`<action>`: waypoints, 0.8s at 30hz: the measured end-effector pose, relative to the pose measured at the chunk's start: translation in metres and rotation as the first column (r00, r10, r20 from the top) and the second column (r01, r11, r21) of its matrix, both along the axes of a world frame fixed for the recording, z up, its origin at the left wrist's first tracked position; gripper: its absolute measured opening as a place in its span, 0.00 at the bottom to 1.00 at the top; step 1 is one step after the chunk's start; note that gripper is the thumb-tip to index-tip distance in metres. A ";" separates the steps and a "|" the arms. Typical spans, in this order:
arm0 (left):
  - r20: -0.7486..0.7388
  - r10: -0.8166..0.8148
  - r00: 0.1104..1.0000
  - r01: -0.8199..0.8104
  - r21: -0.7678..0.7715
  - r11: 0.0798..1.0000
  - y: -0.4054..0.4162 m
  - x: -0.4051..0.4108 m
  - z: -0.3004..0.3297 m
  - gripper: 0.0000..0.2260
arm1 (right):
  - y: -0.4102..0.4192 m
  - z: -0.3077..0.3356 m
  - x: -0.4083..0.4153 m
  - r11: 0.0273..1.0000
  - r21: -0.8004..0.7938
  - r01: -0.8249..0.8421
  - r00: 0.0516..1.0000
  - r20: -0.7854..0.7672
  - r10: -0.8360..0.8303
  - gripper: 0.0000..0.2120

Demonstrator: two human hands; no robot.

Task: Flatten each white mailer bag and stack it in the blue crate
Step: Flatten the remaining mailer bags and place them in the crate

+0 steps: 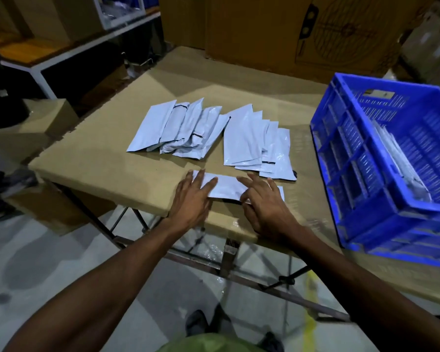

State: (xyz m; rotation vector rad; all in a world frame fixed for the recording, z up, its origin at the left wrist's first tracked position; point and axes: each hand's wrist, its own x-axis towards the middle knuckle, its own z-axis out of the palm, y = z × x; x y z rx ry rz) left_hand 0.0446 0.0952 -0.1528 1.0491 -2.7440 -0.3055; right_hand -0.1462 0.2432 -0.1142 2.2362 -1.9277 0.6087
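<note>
The left hand (192, 198) lies flat, fingers straight and spread, on the left end of a white bag (226, 189) at the near edge of the table (99, 161). The right hand (263, 207) covers the bag's right part, fingers extended and lightly bent, pressing down, not gripping. Neither hand grasps anything; both look placed to pin the bag against the board so the air and creases can be pushed out, which fits the flattening step. The bag lies lengthwise across the person's front, close to the table lip, probably so both palms can bear on it without reaching.

Beyond the hands, 2 fans of bags wait. The left fan (178, 129) holds about 5, overlapped and puffier, some showing a dark strip at the mouth. The right fan (254, 142) holds about 5 too, lying flatter, its nearest corner just beside the pressed bag. Overlapping them likely keeps each one easy to peel off singly.

The crate (381, 158) stands on the table to the right, near the right hand, so a finished bag needs only a short carry. Pale bags already lean inside it against the near wall; how many I cannot tell. Most of the job still seems ahead.
</note>
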 end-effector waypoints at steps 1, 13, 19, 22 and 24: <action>0.000 0.005 1.000 -0.005 0.020 1.000 -0.002 -0.001 0.000 0.30 | 0.004 0.003 0.004 0.999 -0.002 -0.033 0.998 -0.054 0.033 0.11; -0.323 0.140 0.936 -0.090 0.166 0.982 0.001 -0.006 0.000 0.36 | -0.024 0.060 -0.003 0.934 0.350 0.068 0.919 -0.387 0.079 0.10; -0.121 0.225 0.967 -0.211 0.119 0.970 0.030 -0.038 -0.001 0.44 | -0.028 0.126 -0.059 0.975 0.192 0.114 0.993 -0.031 -0.110 0.20; -0.066 0.160 0.985 -0.151 0.117 0.982 0.052 -0.067 0.005 0.41 | -0.020 0.161 -0.086 0.982 0.081 0.168 0.964 0.193 -0.181 0.16; -0.041 0.112 0.993 -0.106 0.132 0.986 0.065 -0.087 0.008 0.40 | -0.009 0.179 -0.102 0.971 0.070 0.231 0.907 0.346 -0.241 0.16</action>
